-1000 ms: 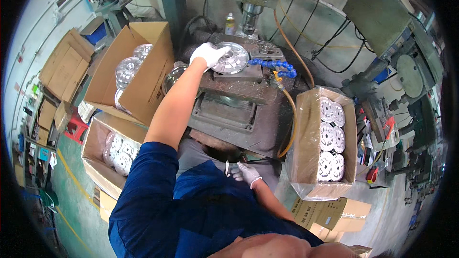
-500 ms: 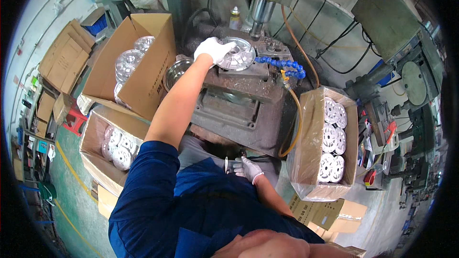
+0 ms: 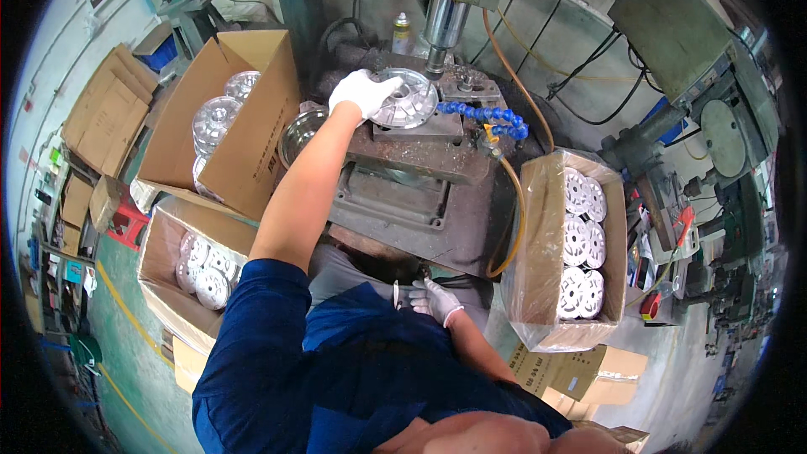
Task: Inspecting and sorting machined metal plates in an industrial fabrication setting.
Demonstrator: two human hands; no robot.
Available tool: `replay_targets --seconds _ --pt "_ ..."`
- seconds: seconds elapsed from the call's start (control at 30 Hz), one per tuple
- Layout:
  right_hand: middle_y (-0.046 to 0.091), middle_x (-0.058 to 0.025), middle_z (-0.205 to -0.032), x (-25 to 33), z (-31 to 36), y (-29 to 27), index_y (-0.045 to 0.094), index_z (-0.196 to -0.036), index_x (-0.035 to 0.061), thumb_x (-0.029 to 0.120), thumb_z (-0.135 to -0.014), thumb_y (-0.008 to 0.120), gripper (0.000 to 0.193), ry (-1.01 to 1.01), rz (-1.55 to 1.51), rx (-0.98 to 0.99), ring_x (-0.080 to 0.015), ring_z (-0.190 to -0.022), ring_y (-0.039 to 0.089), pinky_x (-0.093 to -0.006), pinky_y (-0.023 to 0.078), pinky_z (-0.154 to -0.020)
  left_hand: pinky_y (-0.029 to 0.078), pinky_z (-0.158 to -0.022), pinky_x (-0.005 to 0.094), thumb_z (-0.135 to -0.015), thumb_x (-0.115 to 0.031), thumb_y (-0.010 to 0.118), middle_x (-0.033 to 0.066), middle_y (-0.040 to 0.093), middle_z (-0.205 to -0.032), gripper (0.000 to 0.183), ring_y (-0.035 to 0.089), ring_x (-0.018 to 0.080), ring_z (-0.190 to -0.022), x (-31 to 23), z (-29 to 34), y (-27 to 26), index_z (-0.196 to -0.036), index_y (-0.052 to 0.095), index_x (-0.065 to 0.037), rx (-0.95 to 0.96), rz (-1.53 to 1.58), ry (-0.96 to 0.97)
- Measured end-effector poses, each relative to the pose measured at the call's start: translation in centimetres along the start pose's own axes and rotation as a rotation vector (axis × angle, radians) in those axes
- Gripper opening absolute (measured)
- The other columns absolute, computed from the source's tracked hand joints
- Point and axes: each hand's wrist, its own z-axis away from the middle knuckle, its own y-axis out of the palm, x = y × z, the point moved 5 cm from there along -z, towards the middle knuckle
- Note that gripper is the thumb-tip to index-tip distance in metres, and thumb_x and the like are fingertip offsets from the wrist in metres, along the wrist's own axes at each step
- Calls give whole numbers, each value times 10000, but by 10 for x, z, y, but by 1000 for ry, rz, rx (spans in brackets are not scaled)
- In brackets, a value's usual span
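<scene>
The left hand [image 3: 363, 94], in a white glove, is partly closed on the left edge of a shiny metal disc [image 3: 409, 102], with the thumb laid across the top; the fingers underneath are mostly hidden. The disc is held over a flat metal block [image 3: 437, 128] on the machine bed [image 3: 472, 231], though whether the two are touching can't really be told. A blue segmented hose [image 3: 487, 116] is set just right of the disc, and the spindle [image 3: 445, 25] is mounted behind it.

The right hand [image 3: 435, 298], also gloved, is kept down by the lap, loosely curled; can't tell if anything's gripped in there. A shiny round dish [image 3: 301, 136] is partly covered by the left forearm. More discs are stacked in the tall carton [image 3: 254, 122] on the left, the lower carton [image 3: 172, 315] near it, and the plastic-lined carton [image 3: 538, 235] on the right.
</scene>
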Motion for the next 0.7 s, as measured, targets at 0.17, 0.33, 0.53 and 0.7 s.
replay_targets --seconds 0.17,0.33,0.53,0.7 --pt "588 -101 -1069 0 0 4 483 -1282 106 485 -956 406 506 34 40 11 -213 -862 570 -360 478 -798 451 -907 359 -721 -623 602 214 621 -1115 769 593 317 -1064 -4 2 -2 -1122 611 33 49 -37 -15" --pt "588 -101 -1075 -2 -4 -3 478 -1288 112 494 -951 413 514 45 34 16 -218 -874 570 -361 477 -796 439 -945 362 -714 -649 586 196 598 -1182 797 568 314 -1115 -2 1 0 -1171 594 5 49 -73 -39" --pt "584 -110 -1088 1 -6 -4 477 -1289 110 495 -947 424 517 31 18 27 -226 -901 571 -363 482 -794 461 -879 362 -714 -618 614 240 635 -1066 766 610 331 -1027 -8 4 -5 -1071 627 59 16 -38 11" --pt "603 -129 -1102 0 -4 -2 492 -1265 104 475 -974 359 490 39 35 7 -237 -905 587 -378 491 -794 456 -894 363 -721 -613 612 237 624 -1097 763 600 333 -1049 -8 8 -6 -1090 621 55 -7 -51 -21"
